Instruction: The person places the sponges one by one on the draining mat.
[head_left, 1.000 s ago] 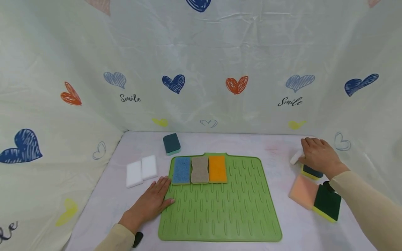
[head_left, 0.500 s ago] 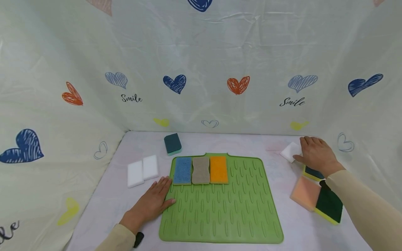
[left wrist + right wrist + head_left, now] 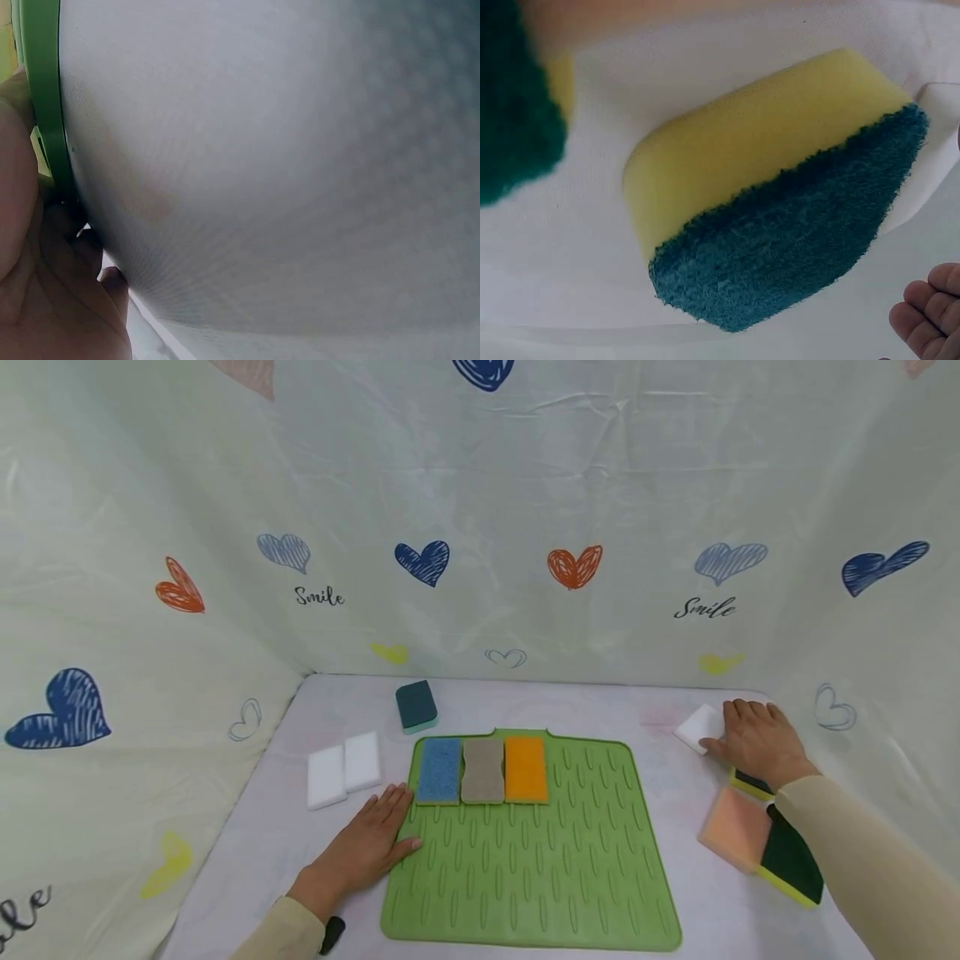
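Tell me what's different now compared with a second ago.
The white sponge by the right hand has tipped from nearly edge-on to showing its broad face; whether the hand has let go isn't clear. The left hand stays on the green mat's left edge; its blue, grey and orange sponges are unmoved.

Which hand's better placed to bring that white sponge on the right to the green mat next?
The right, I'd say. The right grip is at the white sponge, while the left grip rests on the left edge of the green mat, across the mat from that sponge.
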`<state>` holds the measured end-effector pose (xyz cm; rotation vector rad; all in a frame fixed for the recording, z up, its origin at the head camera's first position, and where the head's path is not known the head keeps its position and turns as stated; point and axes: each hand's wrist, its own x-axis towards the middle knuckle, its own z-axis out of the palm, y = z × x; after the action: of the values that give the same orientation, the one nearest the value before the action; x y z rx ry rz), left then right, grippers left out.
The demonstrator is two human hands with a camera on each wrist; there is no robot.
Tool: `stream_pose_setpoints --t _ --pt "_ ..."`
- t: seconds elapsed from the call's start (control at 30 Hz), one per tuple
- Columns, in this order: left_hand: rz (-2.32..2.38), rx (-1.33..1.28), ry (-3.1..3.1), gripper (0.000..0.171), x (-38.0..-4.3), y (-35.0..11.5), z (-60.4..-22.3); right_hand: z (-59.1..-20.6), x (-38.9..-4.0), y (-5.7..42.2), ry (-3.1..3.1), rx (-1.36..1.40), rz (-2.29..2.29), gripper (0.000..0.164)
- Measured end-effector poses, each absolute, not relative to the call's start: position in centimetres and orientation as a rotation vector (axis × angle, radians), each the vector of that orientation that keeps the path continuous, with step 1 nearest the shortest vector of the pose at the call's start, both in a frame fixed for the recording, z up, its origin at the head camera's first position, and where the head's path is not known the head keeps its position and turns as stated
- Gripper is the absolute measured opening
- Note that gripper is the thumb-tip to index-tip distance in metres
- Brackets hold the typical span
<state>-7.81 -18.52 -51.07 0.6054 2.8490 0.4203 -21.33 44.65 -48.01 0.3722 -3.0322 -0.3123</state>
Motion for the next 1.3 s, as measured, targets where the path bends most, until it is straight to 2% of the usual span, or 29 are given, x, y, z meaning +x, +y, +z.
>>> stream_pose_setpoints --t 0.33,0.57,0.73,0.9,1.1,1.3 --pt "0.436 0.633 2.893 0.078 -7.7 -18.4 -51.5 -48.5 -21.4 44.6 -3.035 0.276 -0.188 0.089" --pt "0.42 0.615 2.863 0.078 -7.6 -18.4 -51.1 -48.8 -21.3 44.4 -3.086 0.185 -0.065 0.085" --pt "0.397 0.62 2.865 0.078 -7.7 -18.4 -51.4 -49.1 -21.1 44.1 -3.074 0.159 0.015 0.094" --pt "0.395 0.632 2.87 0.078 -7.8 -18.4 -51.5 -49.5 -20.9 43.7 -3.036 0.19 0.042 0.102" --pt "0.398 0.63 2.866 0.078 -7.8 -18.4 -51.3 -49.4 -21.3 43.0 -2.955 0.263 -0.002 0.093" --pt "0.387 0.632 2.871 0.078 -7.8 -18.5 -51.2 -48.6 -21.4 41.9 -2.921 0.396 -0.106 0.095"
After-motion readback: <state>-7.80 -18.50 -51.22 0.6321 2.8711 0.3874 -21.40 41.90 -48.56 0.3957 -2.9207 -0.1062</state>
